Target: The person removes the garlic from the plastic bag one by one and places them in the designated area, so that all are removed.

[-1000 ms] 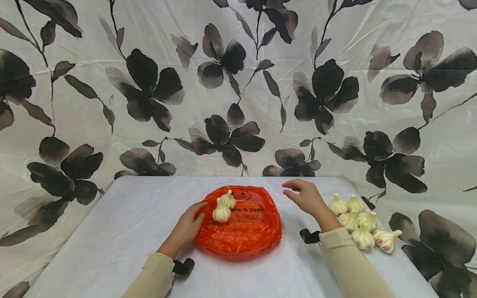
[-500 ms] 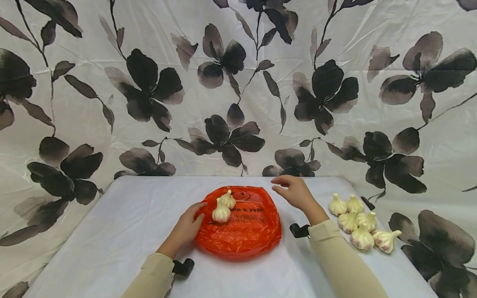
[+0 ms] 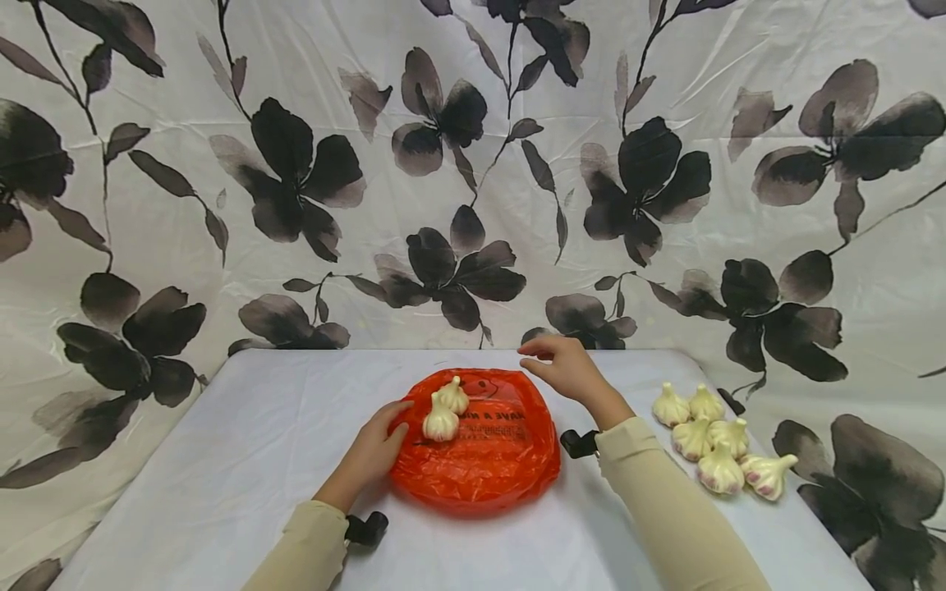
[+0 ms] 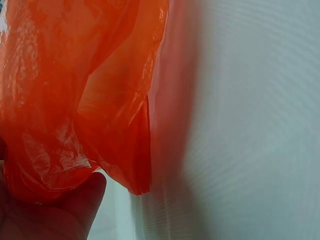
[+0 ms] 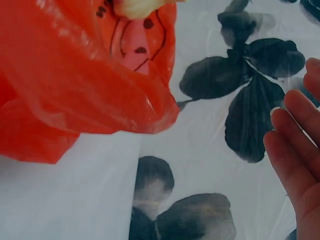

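Note:
A round, red plastic bag (image 3: 488, 468) with dark print lies on the white table, its surface wrinkled and shiny. Two heads of garlic (image 3: 441, 422) rest at its upper left, one in front of the other. My left hand (image 3: 373, 450) holds the bag's left edge; in the left wrist view the thumb (image 4: 92, 197) is at the rim, and the other fingers are mostly hidden. Beyond the bag's far right corner, my right hand (image 3: 565, 369) hovers with nothing in it, fingers loosely extended. The right wrist view shows those fingers (image 5: 290, 150) apart from the bag.
Several more garlic heads (image 3: 709, 443) sit in a cluster along the table's right edge, beyond the right forearm. A floral curtain (image 3: 443, 205) hangs behind the table (image 3: 222, 492). Each wrist carries a small black camera (image 3: 367, 529).
My right hand has moved left and slightly away, from near the garlic cluster side toward the bag's far right corner. The left hand, bag and garlic stay in place.

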